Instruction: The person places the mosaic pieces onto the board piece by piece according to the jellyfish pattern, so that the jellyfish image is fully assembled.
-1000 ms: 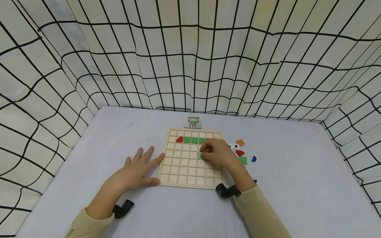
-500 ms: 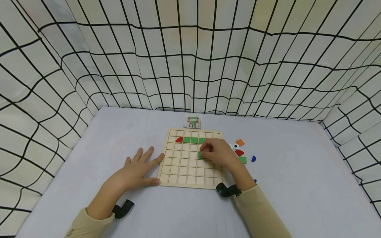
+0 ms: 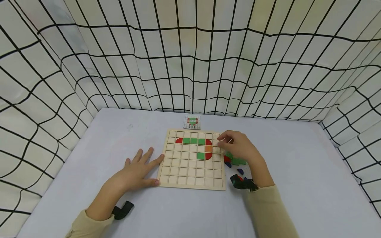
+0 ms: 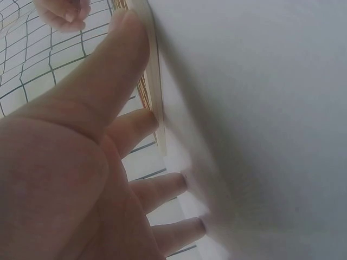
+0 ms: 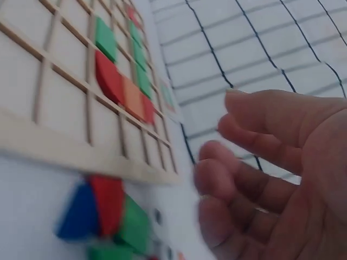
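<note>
My left hand (image 3: 135, 173) lies with fingers spread at the left side of a wooden grid board (image 3: 193, 188). Its thumb (image 4: 116, 65) and index finger touch the board's edge. Over the board's right rim hovers my right hand (image 3: 238, 143), fingers loosely bent; in the right wrist view a gap shows between thumb and fingers, with nothing held. On the board, a row of green square tiles (image 3: 193, 141) runs between two red quarter-round tiles (image 3: 179, 140). Below the row's right end sit an orange tile (image 3: 209, 148), another red quarter-round tile (image 5: 108, 78) and a green tile (image 3: 201, 156).
Loose green pieces (image 3: 235, 161), red pieces (image 5: 108, 203) and blue pieces (image 3: 240, 171) lie right of the board, partly hidden by my right hand and wrist. A small picture card (image 3: 192, 122) lies behind the board. Black netting over white sheets surrounds the table.
My right hand has lifted off the tiles and moved right to the board's edge, uncovering the orange tile and red quarter-round tiles. The left hand stays in place.
</note>
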The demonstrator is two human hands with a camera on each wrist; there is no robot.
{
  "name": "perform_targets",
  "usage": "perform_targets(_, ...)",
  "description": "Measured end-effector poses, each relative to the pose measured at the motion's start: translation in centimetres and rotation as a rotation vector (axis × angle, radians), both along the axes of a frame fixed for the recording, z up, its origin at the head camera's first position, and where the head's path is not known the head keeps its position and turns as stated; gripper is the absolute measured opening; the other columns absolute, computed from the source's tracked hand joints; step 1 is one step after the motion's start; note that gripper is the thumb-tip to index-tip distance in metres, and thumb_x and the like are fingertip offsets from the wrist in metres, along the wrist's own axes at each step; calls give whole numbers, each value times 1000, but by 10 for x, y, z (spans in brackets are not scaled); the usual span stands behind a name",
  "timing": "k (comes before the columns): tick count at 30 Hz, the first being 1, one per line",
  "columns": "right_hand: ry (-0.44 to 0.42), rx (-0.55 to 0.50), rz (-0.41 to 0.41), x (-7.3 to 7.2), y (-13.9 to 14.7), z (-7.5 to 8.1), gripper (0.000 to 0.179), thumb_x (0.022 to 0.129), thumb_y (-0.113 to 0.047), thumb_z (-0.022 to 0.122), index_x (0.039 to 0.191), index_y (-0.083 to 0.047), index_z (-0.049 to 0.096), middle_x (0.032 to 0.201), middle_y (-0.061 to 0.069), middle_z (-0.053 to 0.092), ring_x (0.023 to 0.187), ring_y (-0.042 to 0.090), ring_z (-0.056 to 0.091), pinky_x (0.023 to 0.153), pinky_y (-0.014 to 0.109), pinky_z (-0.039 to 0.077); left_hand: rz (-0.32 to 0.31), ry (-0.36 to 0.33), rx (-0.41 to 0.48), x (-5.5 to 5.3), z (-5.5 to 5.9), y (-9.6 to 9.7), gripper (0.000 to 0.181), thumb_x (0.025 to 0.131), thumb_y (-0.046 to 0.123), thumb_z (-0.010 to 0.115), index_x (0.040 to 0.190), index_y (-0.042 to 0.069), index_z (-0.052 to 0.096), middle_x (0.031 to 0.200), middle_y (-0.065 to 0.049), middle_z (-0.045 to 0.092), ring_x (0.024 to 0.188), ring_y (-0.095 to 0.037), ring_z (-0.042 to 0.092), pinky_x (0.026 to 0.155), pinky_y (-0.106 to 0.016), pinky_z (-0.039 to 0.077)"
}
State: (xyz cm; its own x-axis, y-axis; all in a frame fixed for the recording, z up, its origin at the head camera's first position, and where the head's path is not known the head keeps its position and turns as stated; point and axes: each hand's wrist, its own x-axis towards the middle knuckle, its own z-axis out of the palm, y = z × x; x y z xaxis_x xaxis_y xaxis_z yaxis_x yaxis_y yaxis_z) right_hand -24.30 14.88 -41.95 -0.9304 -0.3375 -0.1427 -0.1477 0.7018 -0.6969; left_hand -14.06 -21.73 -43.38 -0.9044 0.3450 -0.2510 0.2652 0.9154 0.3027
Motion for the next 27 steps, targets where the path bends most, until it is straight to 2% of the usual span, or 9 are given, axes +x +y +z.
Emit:
perform_targets(4, -40, 70, -17, 0, 25, 8, 30, 95, -31, 66, 120, -14, 67, 108, 7, 66, 94, 25, 63, 74, 37, 53, 0, 7, 0, 1, 1, 0, 88, 83, 54, 72, 157, 24, 34, 163, -25, 18, 146, -58, 11, 99, -84, 18)
perform_targets(7, -49, 145, -46, 2, 40, 14, 27, 94, -30, 66, 115, -13, 68, 109, 8, 66, 100, 25, 61, 77, 38, 52, 0, 10, 5, 1, 1, -1, 88, 83, 54, 73, 157, 24, 34, 163, -25, 18, 145, -59, 11, 99, -84, 17)
perform_targets(11, -111, 252, -78, 6, 49, 21, 26, 91, -31, 70, 110, -12, 68, 109, 8, 66, 98, 26, 59, 76, 40, 50, 1, 10, 9, 1, -1, -2, 89, 83, 55, 72, 157, 24, 34, 163, -25, 17, 145, -59, 10, 99, -84, 17)
perform_targets(15, -168, 349, -102, 7, 50, 22, 31, 85, -32, 76, 107, -12, 67, 105, 8, 65, 94, 27, 56, 74, 40, 48, 0, 11, 10, 1, -2, -3, 89, 83, 56, 72, 157, 24, 34, 163, -25, 17, 145, -59, 10, 99, -84, 17)
perform_targets(21, -222, 393, -154, 8, 51, 17, 31, 78, -30, 84, 96, -13, 65, 98, 10, 61, 92, 29, 52, 68, 37, 44, 2, 12, 16, 1, -1, -2, 88, 83, 56, 71, 157, 25, 34, 163, -25, 17, 146, -58, 10, 99, -84, 17)
perform_targets(27, -264, 404, -135, 7, 53, 11, 34, 75, -29, 86, 96, -13, 65, 104, 10, 60, 96, 29, 50, 71, 38, 44, 1, 12, 18, 1, -1, -1, 87, 83, 55, 72, 157, 25, 35, 163, -25, 17, 146, -58, 10, 99, -84, 17)
